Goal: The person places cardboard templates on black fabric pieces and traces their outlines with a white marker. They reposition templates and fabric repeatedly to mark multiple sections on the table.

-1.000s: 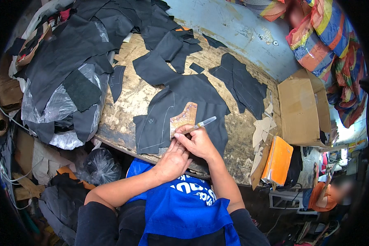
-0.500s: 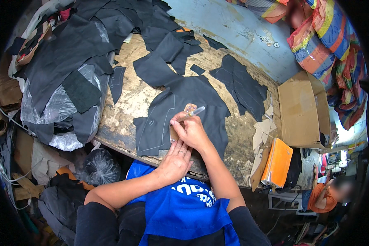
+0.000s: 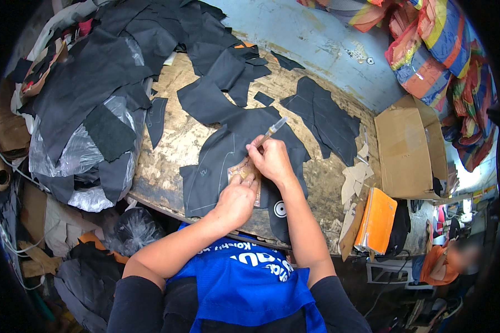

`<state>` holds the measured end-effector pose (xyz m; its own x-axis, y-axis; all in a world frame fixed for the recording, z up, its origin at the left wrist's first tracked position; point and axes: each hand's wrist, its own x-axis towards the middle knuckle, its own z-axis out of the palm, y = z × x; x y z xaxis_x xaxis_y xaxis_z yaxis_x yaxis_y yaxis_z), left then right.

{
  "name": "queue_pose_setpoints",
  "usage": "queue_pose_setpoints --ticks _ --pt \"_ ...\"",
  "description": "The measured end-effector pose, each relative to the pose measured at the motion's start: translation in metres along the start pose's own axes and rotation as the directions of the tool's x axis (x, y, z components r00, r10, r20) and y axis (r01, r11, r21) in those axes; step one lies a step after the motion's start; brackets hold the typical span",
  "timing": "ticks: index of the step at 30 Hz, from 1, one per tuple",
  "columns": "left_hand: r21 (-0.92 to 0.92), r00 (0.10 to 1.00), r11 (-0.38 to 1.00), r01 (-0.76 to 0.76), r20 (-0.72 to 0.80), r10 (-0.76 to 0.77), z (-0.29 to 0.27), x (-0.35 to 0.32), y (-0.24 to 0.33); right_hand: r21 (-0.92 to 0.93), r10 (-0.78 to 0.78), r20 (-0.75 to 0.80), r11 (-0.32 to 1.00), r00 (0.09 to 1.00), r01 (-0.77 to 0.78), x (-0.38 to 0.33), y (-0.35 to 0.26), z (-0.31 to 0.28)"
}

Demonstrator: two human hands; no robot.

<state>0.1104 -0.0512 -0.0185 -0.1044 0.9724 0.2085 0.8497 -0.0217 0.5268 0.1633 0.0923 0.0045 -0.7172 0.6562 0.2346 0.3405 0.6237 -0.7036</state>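
Observation:
A large piece of dark material (image 3: 228, 155) lies flat on the worn wooden worktable (image 3: 178, 139). A tan cardboard pattern (image 3: 240, 169) rests on top of it. My left hand (image 3: 236, 201) presses down on the pattern's near edge with its fingers spread. My right hand (image 3: 269, 158) grips a silver pen (image 3: 273, 130) with the tip against the pattern's far edge. Pale drawn lines show on the dark piece left of the pattern.
Several cut dark pieces (image 3: 322, 114) lie across the table's far side, with a heap over clear plastic (image 3: 89, 127) at left. An open cardboard box (image 3: 408, 147), an orange folder (image 3: 376, 219) and pale cardboard shapes (image 3: 354, 177) stand at right. A blue wall (image 3: 316, 39) runs behind.
My right hand has moved the pen from the pattern's right side up and left to its far edge. The left hand has shifted slightly and still holds the pattern down.

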Motion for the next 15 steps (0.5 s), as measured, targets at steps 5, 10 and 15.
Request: queue_pose_setpoints --ticks 5,10,15 --pt "-0.005 0.980 0.998 0.058 0.191 -0.056 -0.012 0.019 -0.006 0.058 0.052 -0.090 0.997 0.995 -0.047 0.015 0.009 0.003" --pt "-0.010 0.960 0.995 0.096 0.266 -0.090 -0.016 0.027 -0.010 0.043 0.064 -0.240 0.998 0.969 -0.055 0.014 0.015 0.005" --pt "0.010 0.948 0.995 0.096 0.304 -0.095 -0.019 0.031 -0.013 0.092 0.242 -0.306 0.970 0.921 -0.224 0.004 0.030 0.006"
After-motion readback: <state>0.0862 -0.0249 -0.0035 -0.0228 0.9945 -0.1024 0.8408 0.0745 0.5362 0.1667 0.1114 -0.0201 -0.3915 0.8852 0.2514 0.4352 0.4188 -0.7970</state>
